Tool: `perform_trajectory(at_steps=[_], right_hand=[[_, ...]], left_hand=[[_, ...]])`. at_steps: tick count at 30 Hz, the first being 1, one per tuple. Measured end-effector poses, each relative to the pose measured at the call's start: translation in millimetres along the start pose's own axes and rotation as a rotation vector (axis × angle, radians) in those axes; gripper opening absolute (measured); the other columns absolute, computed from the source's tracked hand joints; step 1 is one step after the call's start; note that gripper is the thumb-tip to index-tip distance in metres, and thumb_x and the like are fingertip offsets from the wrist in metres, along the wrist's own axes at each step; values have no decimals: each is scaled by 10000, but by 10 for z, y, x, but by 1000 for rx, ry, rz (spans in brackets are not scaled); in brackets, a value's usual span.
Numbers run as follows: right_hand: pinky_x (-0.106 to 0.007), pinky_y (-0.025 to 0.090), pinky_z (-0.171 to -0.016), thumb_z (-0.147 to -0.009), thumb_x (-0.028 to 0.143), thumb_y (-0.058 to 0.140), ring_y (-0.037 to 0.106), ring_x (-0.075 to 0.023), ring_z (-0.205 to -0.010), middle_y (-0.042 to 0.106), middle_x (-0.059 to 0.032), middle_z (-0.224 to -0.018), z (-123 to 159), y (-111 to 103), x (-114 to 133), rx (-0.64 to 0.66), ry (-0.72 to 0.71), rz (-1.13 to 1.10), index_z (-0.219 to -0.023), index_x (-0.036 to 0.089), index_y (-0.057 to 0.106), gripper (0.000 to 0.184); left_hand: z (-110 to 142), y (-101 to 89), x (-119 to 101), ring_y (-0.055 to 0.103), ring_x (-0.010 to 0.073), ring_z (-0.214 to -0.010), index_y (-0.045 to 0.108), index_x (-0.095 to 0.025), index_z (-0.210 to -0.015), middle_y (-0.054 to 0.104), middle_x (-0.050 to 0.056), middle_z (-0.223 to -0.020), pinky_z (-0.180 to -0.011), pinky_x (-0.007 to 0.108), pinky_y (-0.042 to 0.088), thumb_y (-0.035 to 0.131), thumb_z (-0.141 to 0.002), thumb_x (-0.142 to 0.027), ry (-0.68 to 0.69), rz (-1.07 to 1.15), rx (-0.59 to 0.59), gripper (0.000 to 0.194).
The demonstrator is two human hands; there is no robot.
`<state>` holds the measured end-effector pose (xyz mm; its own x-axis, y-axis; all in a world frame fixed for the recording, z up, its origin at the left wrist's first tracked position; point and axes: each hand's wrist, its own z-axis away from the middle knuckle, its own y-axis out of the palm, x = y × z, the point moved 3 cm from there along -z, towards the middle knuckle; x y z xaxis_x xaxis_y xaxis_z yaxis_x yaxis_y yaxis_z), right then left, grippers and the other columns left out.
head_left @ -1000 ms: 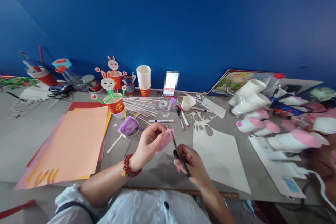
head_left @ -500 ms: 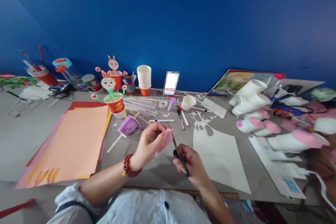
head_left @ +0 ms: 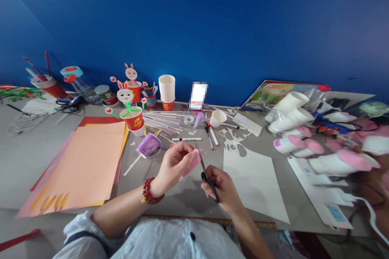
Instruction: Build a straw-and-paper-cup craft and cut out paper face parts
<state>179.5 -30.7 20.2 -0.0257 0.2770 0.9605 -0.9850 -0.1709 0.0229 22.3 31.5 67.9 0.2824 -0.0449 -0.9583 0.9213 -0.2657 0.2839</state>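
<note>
My left hand (head_left: 176,162) pinches a small piece of pink paper (head_left: 192,165) above the middle of the desk. Black-handled scissors (head_left: 209,182) are gripped in my right hand (head_left: 223,188), their blades pointing up and lying against the pink paper's right edge. How far the blades are apart is too small to tell. Just left of my left hand lies a purple-coloured paper cup (head_left: 148,145) on its side, with a white stick. White paper (head_left: 255,186) with cut-out holes lies to the right of the scissors.
Coloured paper sheets (head_left: 85,158) are stacked at left. Behind stand red cups with paper rabbits (head_left: 133,119), a stack of white cups (head_left: 167,89) and an upright phone (head_left: 198,95). Markers (head_left: 212,133) and paper sticks lie mid-desk. A power strip (head_left: 322,194) and pink-topped cups (head_left: 340,162) fill the right.
The scissor blades have shifted very slightly at the pink paper's edge, and a tiny pink bit now shows beside the blades. My left hand has stayed in place.
</note>
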Motion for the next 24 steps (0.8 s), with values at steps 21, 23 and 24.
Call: perform_trajectory(at_steps=[21, 23, 24], right_hand=[[-206, 296, -443, -746, 463, 766, 356, -78, -466, 405, 88, -540, -13, -51, -53, 1, -8, 50, -695, 235, 401, 433], [-210, 290, -446, -750, 460, 764, 347, -77, -463, 404, 89, -540, -12, -62, -60, 2, -11, 55, -691, 237, 397, 434], [-211, 285, -445, -752, 460, 762, 340, -77, -461, 399, 90, -536, -12, -68, -62, 0, -15, 59, -688, 237, 393, 435]], left_hand=[[-1, -29, 13, 517, 104, -630, 573, -168, -772, 621, 13, -728, -576, 210, 400, 696, -862, -446, -18, -15, 20, 317], [-4, -37, 23, 532, 107, -646, 579, -167, -775, 630, 15, -740, -594, 212, 411, 697, -863, -440, -22, -15, 30, 310], [-5, -42, 25, 540, 108, -655, 582, -167, -777, 635, 16, -746, -604, 213, 416, 696, -864, -437, -23, -16, 32, 306]])
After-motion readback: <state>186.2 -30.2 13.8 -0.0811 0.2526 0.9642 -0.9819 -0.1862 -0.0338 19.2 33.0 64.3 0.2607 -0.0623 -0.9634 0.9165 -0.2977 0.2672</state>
